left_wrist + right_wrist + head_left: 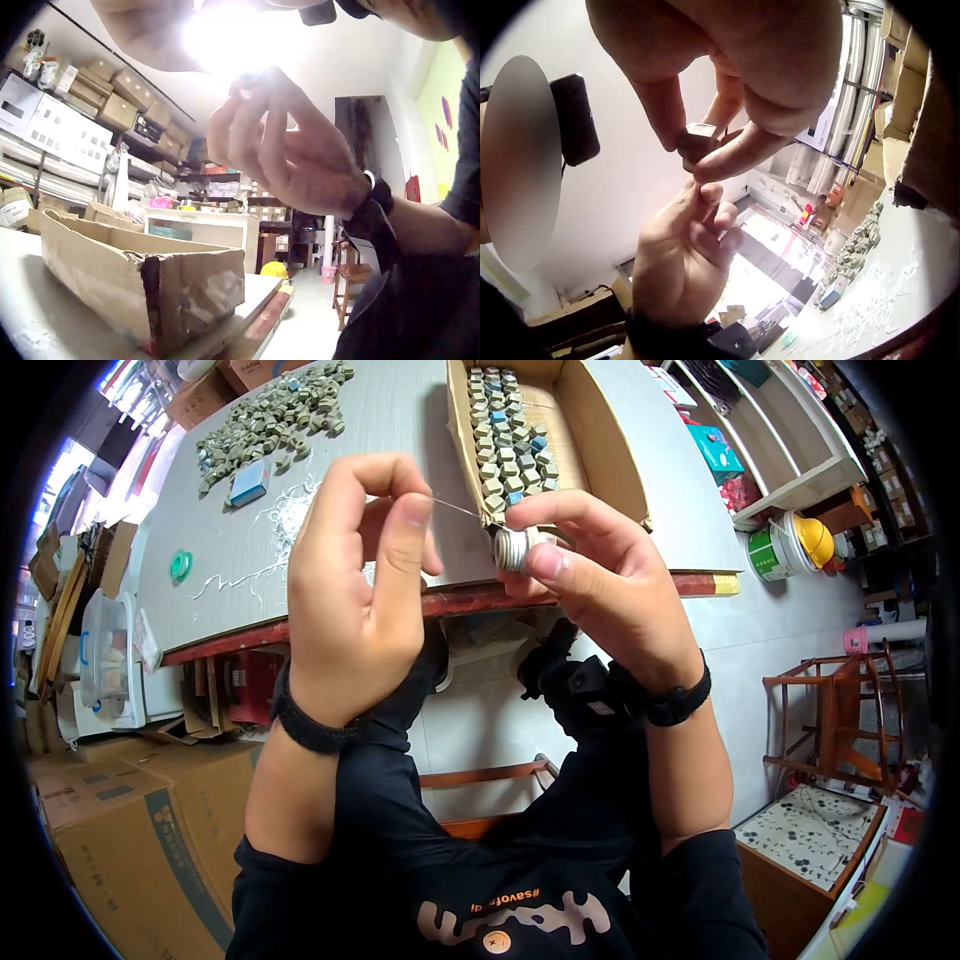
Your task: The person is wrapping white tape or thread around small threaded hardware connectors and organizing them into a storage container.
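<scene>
My right hand (610,565) holds a threaded metal fitting (513,550) between thumb and fingers, its ridged, whitish threaded end turned to the left. In the right wrist view the angular head of this fitting (697,142) shows between the fingertips. A thin pale strand (457,507) runs taut from the fitting to my left hand (365,575), where thumb and forefinger pinch its end. Both hands are raised above the table's near edge. Glare from a lamp washes out the fitting in the left wrist view, where the right hand (285,142) shows from below.
An open cardboard box (600,435) on the table holds rows of similar fittings (510,445). A heap of loose fittings (270,425), a small blue box (249,483), white tape scraps (290,515) and a green ring-shaped spool (180,566) lie to the left. A wooden stool (835,710) stands right.
</scene>
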The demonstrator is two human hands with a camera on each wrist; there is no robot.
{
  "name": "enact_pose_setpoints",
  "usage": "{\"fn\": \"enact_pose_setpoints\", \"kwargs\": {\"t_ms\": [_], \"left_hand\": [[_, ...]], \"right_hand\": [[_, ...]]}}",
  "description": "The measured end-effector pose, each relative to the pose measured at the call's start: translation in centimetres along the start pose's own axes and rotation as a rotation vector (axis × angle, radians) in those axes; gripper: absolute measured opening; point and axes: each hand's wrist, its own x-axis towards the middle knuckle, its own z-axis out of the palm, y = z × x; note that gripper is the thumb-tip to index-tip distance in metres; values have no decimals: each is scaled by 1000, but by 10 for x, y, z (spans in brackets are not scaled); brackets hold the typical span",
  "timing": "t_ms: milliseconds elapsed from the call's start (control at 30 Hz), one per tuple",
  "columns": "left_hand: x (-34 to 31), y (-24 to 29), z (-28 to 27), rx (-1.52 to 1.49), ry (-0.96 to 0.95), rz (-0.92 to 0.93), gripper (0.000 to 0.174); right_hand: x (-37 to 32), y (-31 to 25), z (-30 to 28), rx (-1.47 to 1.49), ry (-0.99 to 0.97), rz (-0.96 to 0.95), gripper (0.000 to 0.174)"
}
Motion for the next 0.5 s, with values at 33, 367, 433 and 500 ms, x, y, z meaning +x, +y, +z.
{"fn": "enact_pose_setpoints", "kwargs": {"t_ms": [33, 367, 433, 500], "left_hand": [[0, 1, -3, 20, -20, -21, 16], [4, -7, -8, -22, 91, -94, 16], [3, -7, -8, -35, 70, -107, 14], [1, -5, -8, -41, 19, -132, 13]], "right_hand": [[0, 0, 1, 0, 10, -5, 32], [3, -2, -10, 197, -17, -144, 39], [3, 0, -10, 267, 17, -167, 38], [5, -1, -10, 320, 53, -206, 37]]}}
